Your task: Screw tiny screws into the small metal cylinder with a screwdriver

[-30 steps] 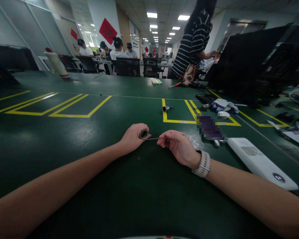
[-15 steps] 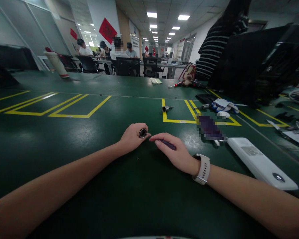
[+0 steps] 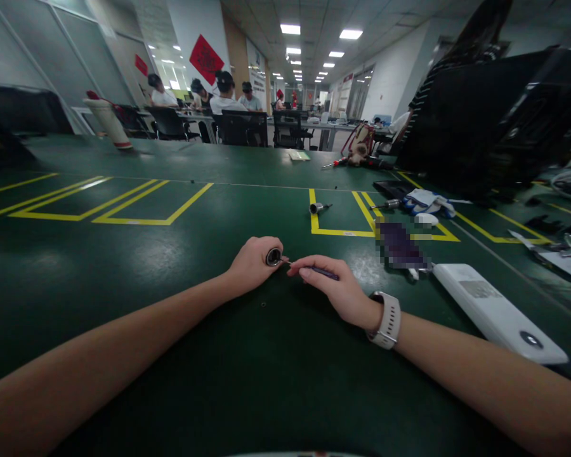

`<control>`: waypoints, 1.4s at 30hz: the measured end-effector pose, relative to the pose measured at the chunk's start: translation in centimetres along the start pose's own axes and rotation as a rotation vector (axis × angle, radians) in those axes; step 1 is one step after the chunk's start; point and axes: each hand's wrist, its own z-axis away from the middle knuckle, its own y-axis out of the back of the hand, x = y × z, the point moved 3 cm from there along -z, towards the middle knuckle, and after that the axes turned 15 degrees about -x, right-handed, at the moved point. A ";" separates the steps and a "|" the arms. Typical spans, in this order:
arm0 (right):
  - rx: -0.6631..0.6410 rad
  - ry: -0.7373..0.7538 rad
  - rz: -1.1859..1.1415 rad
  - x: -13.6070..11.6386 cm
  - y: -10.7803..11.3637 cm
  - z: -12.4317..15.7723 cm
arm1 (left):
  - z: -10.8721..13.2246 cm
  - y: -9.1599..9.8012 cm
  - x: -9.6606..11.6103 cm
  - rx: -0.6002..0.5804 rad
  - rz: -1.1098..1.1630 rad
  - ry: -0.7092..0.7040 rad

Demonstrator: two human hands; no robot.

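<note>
My left hand point(image 3: 254, 265) is closed around a round metal part point(image 3: 273, 256), whose hollow, ring-shaped end faces me. The rest of that part is hidden in the palm. Just to the right, my right hand point(image 3: 330, 285) pinches a small screwdriver point(image 3: 326, 273) with a dark purple handle. Its thin shaft points left and reaches the edge of the metal part; whether the tip touches it I cannot tell. A tiny dark ring point(image 3: 263, 304) lies on the green table point(image 3: 209, 381) below the hands.
A metal part with a thin shaft point(image 3: 318, 208) lies by the yellow tape. To the right are a blurred dark phone-like object point(image 3: 402, 246), a white power bank point(image 3: 499, 311) and a glove point(image 3: 428, 200). Behind them stands a black case point(image 3: 476, 120). A cup point(image 3: 109, 120) stands far left.
My right hand and the screwdriver have shifted very slightly right, with the handle now lying flatter. My left hand stays nearly still. A person in a striped top behind the black case has moved right.
</note>
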 end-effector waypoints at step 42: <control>0.035 -0.044 -0.270 1.3 0.0 -0.2 | 0.1 -0.1 0.1 0.011 -0.061 -0.037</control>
